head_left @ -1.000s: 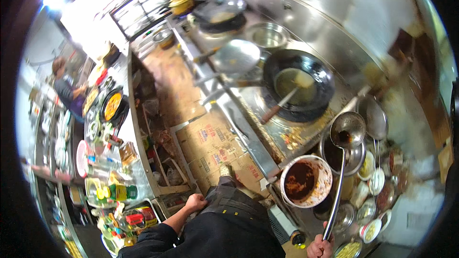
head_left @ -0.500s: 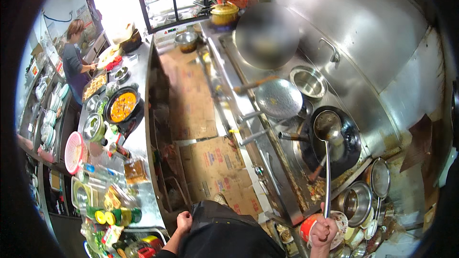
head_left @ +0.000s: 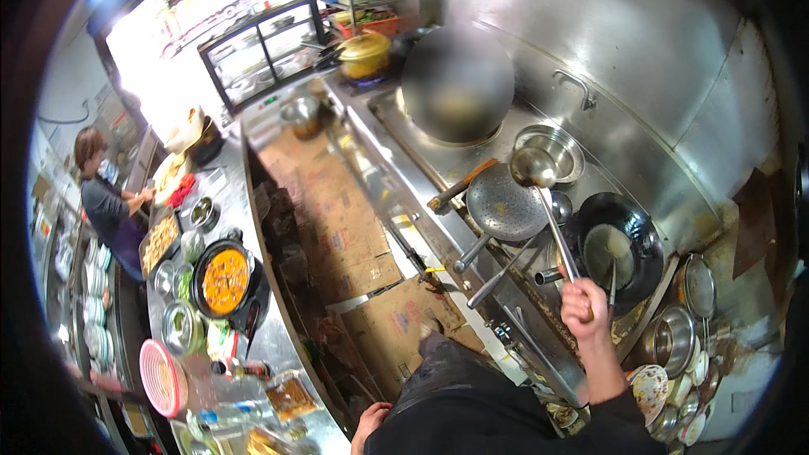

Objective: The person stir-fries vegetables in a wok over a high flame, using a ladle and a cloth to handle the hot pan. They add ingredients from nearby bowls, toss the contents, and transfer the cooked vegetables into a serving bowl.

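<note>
Your main light is daylight from the doorway (head_left: 160, 50) at upper left, blown to white. Bluish flare near that rim too. Steel wall (head_left: 539, 8) throws glare, hottest up top; counter (head_left: 274, 303) shines as well. Under the counter: deep shadow. Your dark top (head_left: 472, 417) shows little detail. Round blur patch (head_left: 458, 84) at upper centre. Cardboard floor (head_left: 337, 236) and metal pot (head_left: 301, 115) look smeared. Your right hand (head_left: 584, 307) and ladle (head_left: 533, 167) read fairly clear. Fisheye bends straight edges toward the black rim.

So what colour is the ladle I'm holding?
The ladle is silvery, best seen in the head view.
</note>
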A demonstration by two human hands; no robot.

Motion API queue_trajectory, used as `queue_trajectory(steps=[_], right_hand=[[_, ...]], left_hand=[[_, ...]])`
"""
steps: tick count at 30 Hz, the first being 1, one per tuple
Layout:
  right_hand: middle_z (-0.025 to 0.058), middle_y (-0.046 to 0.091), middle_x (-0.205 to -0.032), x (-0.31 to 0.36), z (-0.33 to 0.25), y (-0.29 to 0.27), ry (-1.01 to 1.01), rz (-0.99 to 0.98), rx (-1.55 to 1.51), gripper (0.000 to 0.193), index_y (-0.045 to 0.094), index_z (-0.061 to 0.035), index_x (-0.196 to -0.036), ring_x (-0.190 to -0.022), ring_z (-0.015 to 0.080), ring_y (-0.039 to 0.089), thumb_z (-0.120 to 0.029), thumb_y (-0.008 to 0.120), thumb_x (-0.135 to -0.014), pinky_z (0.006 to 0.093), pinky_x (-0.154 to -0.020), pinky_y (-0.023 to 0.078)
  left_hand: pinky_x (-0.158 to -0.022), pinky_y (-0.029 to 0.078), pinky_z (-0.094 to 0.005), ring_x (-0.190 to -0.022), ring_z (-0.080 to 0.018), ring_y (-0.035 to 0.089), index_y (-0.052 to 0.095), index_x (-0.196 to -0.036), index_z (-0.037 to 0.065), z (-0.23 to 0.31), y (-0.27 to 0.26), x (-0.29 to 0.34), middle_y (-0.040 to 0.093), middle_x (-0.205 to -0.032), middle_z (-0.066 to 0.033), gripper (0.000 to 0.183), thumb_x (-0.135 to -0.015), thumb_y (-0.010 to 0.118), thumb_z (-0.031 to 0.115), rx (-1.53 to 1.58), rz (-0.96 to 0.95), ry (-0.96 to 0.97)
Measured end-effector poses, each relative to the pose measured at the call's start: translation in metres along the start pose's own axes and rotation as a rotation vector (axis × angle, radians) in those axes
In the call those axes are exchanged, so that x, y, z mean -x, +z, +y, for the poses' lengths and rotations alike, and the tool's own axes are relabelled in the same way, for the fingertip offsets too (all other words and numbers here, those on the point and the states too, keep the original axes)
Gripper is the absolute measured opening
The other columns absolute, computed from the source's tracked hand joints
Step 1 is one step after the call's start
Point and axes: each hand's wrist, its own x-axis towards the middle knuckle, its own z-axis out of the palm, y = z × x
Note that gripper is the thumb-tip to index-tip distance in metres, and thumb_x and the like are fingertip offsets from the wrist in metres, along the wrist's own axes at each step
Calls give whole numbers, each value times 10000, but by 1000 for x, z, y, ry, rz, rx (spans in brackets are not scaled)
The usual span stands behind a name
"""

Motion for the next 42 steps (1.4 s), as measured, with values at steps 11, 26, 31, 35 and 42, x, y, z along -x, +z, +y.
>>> queue_trajectory(steps=[11,26,31,35,42], right_hand=[[22,471,-655,-315,0,68,-266,214,573,40,506,-56,-909,-446,59,419,-63,496,-870,194,-361,331],[249,600,-755,-460,-28,55,-653,554,2259,492,525,-19,-1219,-693,330,640,24,510,-729,379,-642,501],[262,608,-802,-540,-41,69,-755,646,2331,511,551,-66,-1195,-754,415,613,-6,558,-688,464,-666,501],[276,601,-794,-571,-13,81,-864,802,2123,482,541,-51,-1194,-747,411,613,20,532,-717,445,-631,511],[200,607,-703,-546,36,137,-469,827,2079,474,553,-47,-1199,-577,220,626,14,552,-729,311,-561,503]], left_hand=[[-992,330,-273,-1202,-191,435,537,-1183,6,33,-114,-108,479,-1286,-127,370,-869,526,202,154,6,-277],[-1046,260,-278,-1289,-203,335,474,-1272,9,79,-243,-284,377,-1390,-133,409,-901,487,180,588,251,-450],[-1111,65,-263,-1397,-191,52,184,-1399,-54,142,-303,-387,86,-1506,-148,735,-892,496,377,68,-219,-387],[-1110,97,-279,-1390,-221,104,202,-1391,-64,146,-337,-484,153,-1490,-168,736,-894,488,398,29,-317,-360],[-1086,188,-294,-1333,-232,267,359,-1330,-65,113,-406,-627,298,-1435,-170,644,-914,445,420,180,-414,-418]])
